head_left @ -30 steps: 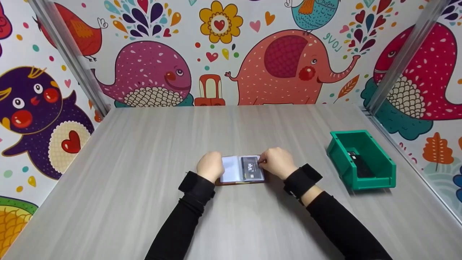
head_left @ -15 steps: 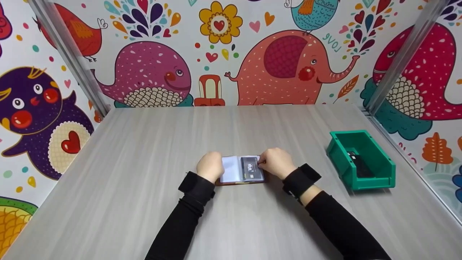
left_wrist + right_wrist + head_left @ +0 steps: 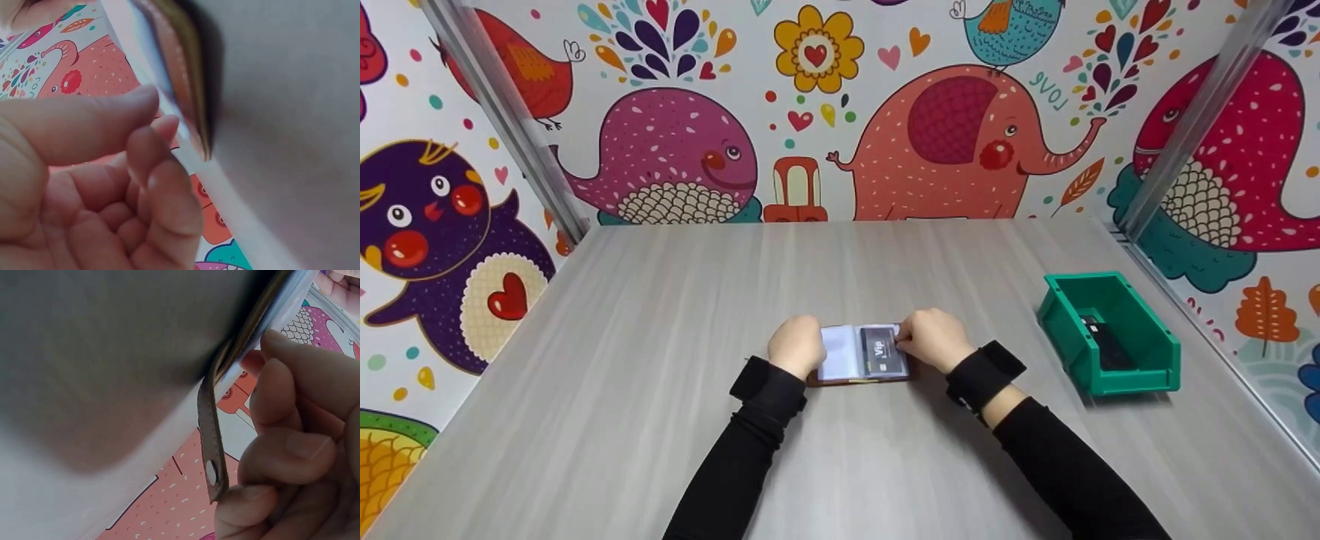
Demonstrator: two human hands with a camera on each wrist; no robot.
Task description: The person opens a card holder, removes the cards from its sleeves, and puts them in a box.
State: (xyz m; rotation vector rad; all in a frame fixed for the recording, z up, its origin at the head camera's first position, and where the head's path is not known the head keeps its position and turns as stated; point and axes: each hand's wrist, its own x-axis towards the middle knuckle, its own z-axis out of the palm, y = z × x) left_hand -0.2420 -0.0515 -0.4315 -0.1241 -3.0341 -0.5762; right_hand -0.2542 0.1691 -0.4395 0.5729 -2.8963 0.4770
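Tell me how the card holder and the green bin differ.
The card holder is thin; the bin is deep. The card holder shows pale pages edged in brown; the bin is all green. The left hand and right hand are at the card holder; neither touches the bin. Both items contain something dark.

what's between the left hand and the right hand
In the head view, the open card holder lies between the left hand and right hand, with a dark card marked Vip in its right side.
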